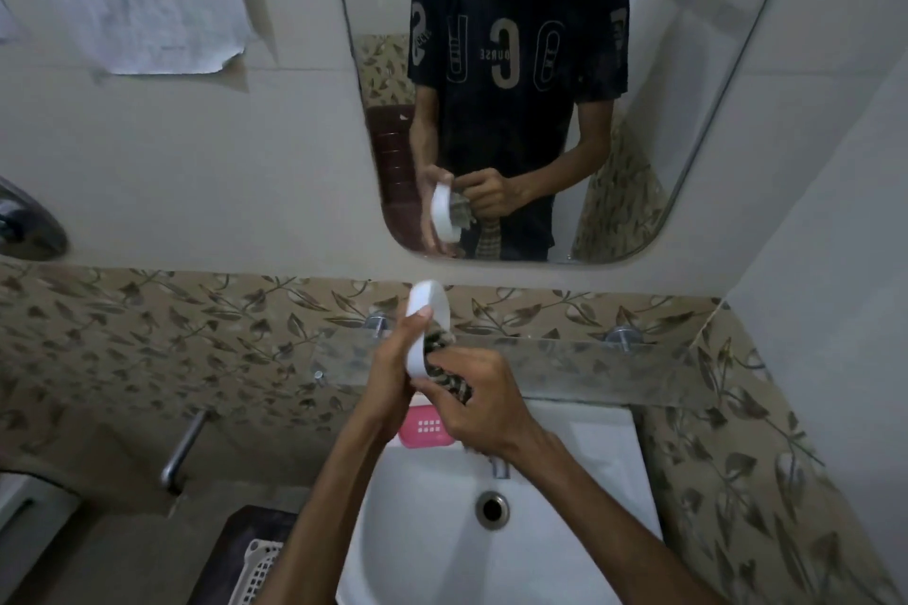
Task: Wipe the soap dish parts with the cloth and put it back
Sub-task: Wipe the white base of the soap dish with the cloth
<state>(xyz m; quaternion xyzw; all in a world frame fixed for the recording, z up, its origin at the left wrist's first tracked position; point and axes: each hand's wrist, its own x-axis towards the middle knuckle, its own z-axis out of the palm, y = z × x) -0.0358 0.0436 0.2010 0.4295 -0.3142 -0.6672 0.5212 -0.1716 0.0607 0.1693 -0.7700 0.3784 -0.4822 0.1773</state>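
My left hand [390, 373] grips a white oval soap dish part [426, 310], held on edge above the sink. My right hand [484, 413] holds a dark patterned cloth [449, 381] bunched in its fingers and presses it into the hollow side of the white part. A pink slotted soap dish part [425, 427] lies on the back rim of the sink, partly hidden behind both hands.
A white sink [580, 506] with a metal drain [491, 508] lies below my arms. A glass shelf [589, 361] runs along the wall behind my hands, under a mirror [638, 88]. A metal tap [184, 450] juts out at the left, a white basket [258, 572] sits low left.
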